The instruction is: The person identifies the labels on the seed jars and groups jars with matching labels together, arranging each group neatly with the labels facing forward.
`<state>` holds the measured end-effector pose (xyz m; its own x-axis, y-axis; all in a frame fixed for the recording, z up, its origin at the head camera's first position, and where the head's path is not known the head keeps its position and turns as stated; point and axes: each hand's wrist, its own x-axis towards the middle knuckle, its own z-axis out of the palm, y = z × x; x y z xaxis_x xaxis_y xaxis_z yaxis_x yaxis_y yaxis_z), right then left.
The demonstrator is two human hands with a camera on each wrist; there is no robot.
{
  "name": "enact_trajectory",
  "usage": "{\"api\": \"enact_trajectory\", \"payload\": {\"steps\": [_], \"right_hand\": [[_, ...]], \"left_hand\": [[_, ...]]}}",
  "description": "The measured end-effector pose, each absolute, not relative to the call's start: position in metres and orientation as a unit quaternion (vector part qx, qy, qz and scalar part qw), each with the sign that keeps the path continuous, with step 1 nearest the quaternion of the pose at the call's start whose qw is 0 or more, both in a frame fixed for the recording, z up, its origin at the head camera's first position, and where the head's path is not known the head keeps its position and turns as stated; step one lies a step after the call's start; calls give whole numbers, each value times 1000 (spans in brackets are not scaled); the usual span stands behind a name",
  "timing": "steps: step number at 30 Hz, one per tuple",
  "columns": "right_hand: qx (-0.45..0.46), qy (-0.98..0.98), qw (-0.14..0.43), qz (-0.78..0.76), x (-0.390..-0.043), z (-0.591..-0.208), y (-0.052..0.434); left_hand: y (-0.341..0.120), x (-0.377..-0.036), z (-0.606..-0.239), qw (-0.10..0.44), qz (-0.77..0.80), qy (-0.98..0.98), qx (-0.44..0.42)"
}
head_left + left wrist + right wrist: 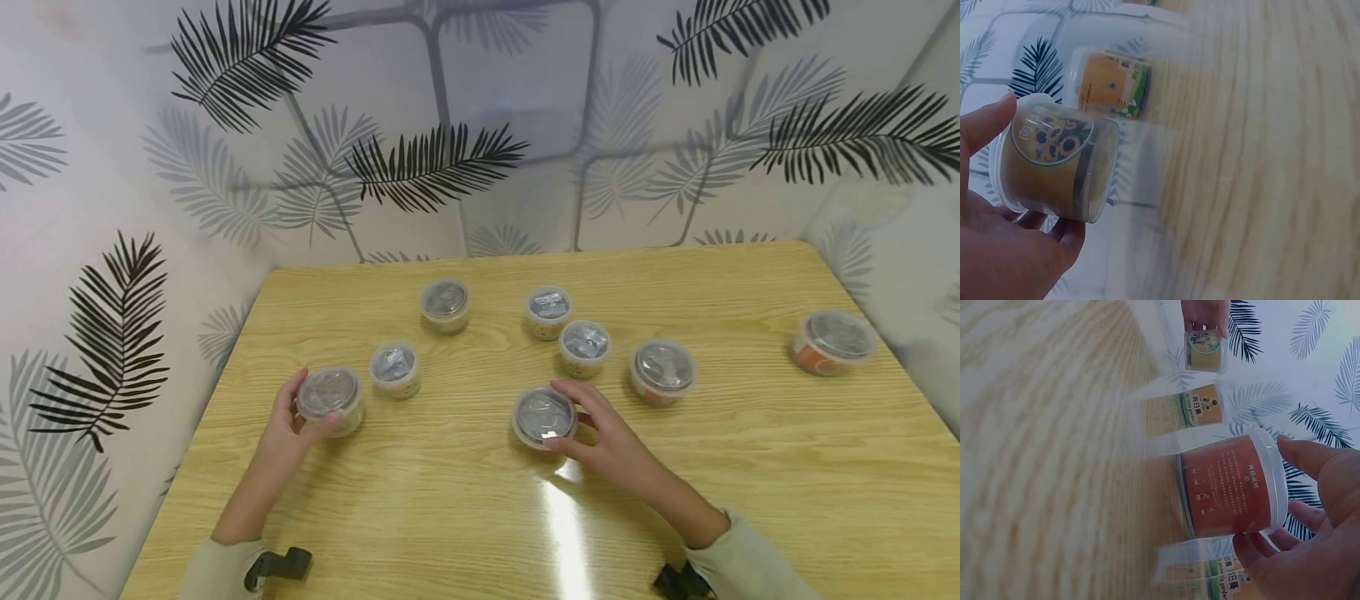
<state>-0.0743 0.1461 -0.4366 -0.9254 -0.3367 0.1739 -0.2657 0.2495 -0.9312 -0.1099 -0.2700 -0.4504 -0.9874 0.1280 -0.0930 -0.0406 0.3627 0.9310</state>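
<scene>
At the left of the table, my left hand [288, 429] grips a round clear plastic tub [330, 396] by its lid, thumb and fingers on opposite sides. A sunflower picture shows on this tub [1054, 159] in the left wrist view. Near the middle, my right hand [611, 437] holds a second lidded tub [544, 418] round its rim. Its side bears a red-orange label [1229, 484] with white print in the right wrist view. Close to the left hand's tub stands a smaller lidded tub [395, 371] with a yellow label.
Two small tubs [549, 312] [585, 348] stand side by side beyond my right hand. A larger red-labelled tub [663, 372] is to their right, another tub [832, 342] near the table's right edge, and one more tub [446, 306] at the back. A leaf-patterned wall [495, 225] borders the wooden table [450, 517].
</scene>
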Motion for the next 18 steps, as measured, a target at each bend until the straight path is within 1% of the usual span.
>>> {"api": "enact_trajectory", "payload": {"steps": [15, 18], "right_hand": [[-188, 790, 30, -582, -75, -440, 146], [-189, 791, 27, -581, -78, -452, 149]], "left_hand": [[-275, -124, -467, 104, 591, 799, 41], [-275, -126, -466, 108, 588, 800, 51]]}}
